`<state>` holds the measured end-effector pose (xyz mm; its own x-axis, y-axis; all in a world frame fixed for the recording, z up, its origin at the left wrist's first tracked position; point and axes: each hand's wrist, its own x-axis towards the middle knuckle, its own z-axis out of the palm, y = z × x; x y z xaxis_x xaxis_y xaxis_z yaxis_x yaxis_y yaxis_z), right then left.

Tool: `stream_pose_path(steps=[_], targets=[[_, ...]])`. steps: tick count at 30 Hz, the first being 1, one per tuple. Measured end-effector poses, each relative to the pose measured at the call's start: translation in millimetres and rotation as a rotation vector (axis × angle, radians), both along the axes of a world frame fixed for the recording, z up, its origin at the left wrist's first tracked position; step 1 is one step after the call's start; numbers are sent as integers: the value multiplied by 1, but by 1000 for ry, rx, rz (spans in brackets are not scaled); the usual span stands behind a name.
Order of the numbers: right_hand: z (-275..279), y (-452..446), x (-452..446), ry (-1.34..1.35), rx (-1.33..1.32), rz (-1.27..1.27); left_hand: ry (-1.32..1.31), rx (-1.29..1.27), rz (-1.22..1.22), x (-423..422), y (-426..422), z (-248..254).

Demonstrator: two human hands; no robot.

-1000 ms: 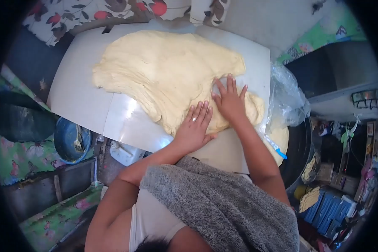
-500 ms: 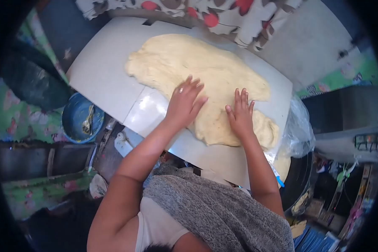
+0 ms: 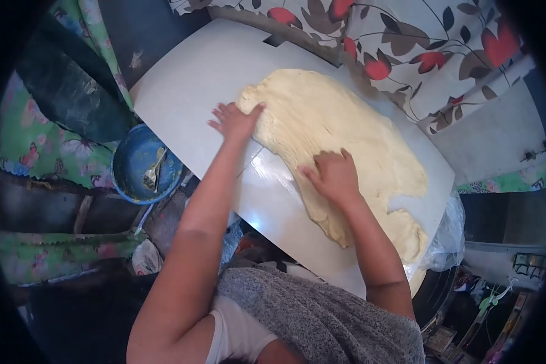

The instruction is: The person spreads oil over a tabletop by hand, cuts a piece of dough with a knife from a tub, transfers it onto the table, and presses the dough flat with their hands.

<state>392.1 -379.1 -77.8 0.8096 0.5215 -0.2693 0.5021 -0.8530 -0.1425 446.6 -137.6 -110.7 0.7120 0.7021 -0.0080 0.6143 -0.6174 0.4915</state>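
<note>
A large, pale yellow sheet of dough (image 3: 352,127) lies across the white tabletop, with a ragged notch and a lumpy flap at its lower right. My left hand (image 3: 235,123) is at the dough's upper left edge; its fingers are spread over the bare table and its thumb touches the edge. On the dough's lower middle rests my right hand (image 3: 335,176), thumb held apart and fingers slightly bent against the surface. Neither hand has lifted any dough.
A blue basin (image 3: 133,189) with a spoon (image 3: 155,173) in it stands left of the table (image 3: 182,73). Clear plastic (image 3: 450,233) hangs at the right edge, near a dark round tub (image 3: 434,294). A floral curtain (image 3: 400,45) hangs behind.
My left hand has moved from the dough's middle to its upper left edge. My right hand has shifted away from the flap onto the lower middle. The view has turned and shifted.
</note>
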Motion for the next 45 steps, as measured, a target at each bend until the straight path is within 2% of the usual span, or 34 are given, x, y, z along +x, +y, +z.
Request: stream_pose_path(steps=[2, 3, 4, 6, 8, 10, 12, 14, 15, 17, 19, 22, 23, 24, 25, 26, 27, 28, 29, 31, 33, 35, 36, 37, 39, 40, 42, 43, 44, 45], targets=[[-15, 23, 29, -109, 554, -65, -37, 41, -22, 8, -6, 0], [-29, 43, 44, -258, 643, -44, -163, -142, -170, 9, -2, -5], [-38, 55, 53, -261, 643, -49, -287, -325, -317, 10, 2, -7], [-47, 78, 64, -345, 314, 31, -334, -342, -335, 9, -8, -2], [-43, 77, 66, -309, 317, 19, -368, -374, -359, 12, -9, -9], [-37, 75, 67, -240, 335, 42, -508, -783, -233, 25, -5, -21], [-35, 78, 63, -239, 319, -2, -502, -873, -266, 33, -3, -24], [-33, 82, 65, -253, 302, -23, -550, -1151, -248, 37, 2, -7], [-36, 83, 64, -219, 408, -48, -559, -1157, -250, 36, 5, 1], [-30, 88, 61, -137, 667, -93, -664, -1468, -265, 26, 10, 58], [-5, 104, 62, -184, 674, -51, -739, -1575, -308, 18, 41, 100], [10, 141, 67, -247, 654, 13, -765, -1550, -351, 7, 112, 118], [7, 157, 67, -206, 530, 64, -750, -1539, -330, 2, 137, 116], [3, 173, 67, -163, 405, 116, -693, -1482, -263, 0, 165, 103], [-1, 188, 68, -155, 408, 117, -635, -1425, -191, -2, 190, 80], [-7, 204, 67, -99, 267, 169, -627, -1421, -181, -9, 209, 45], [-11, 216, 66, -45, 128, 220, -577, -1194, -154, -19, 225, 6], [-12, 224, 71, -45, 132, 221, -535, -971, -134, -18, 229, 5], [-14, 229, 74, -43, 144, 209, -530, -973, -134, -14, 240, 6], [-21, 232, 76, -20, 134, 208, -349, 116, -354, -13, 252, 22], [-27, 237, 80, -117, 218, 207, -494, 376, -330, 13, 214, 73], [-17, 240, 85, -57, 217, 212, -599, 45, -763, 57, 171, 77], [-13, 238, 85, 2, 210, 209, -487, -299, -919, 81, 143, 69], [-13, 236, 86, -4, 204, 197, -269, -402, -911, 97, 109, 69], [-16, 232, 86, -7, 187, 239, -80, -43, -947, 135, 59, 22], [-24, 230, 88, -17, 184, 226, -88, -41, -961, 136, 43, 23], [-45, 223, 88, -166, 514, 208, 171, 205, -939, 131, 18, 25], [-42, 220, 86, -218, 573, 217, -25, 219, -968, 127, 17, 21], [-39, 216, 85, -226, 576, 206, -29, 225, -979, 129, 18, 21], [-34, 213, 84, -188, 528, 227, 40, 21, -1022, 133, 21, 21]])
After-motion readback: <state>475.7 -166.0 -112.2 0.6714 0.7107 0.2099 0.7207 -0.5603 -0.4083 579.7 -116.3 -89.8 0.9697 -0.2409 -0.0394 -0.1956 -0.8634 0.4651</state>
